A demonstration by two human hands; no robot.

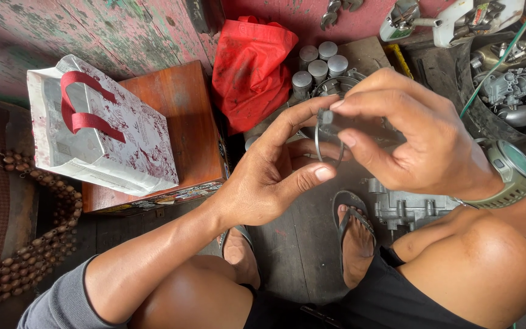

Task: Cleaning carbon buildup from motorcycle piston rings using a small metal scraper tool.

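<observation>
paper bag (101, 131) on wooden box (184, 116), plastic bag (248, 70) right of it, canisters (318, 64) further right

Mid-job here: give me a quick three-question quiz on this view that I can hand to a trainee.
1. True or false: both hands pinch the thin metal ring.
2. Which wrist wears the watch? A) left B) right C) neither
3. What sits on the wooden box?

Key
1. True: left hand and right hand fingers both hold it.
2. B.
3. A white patterned bag with red handles.
</observation>
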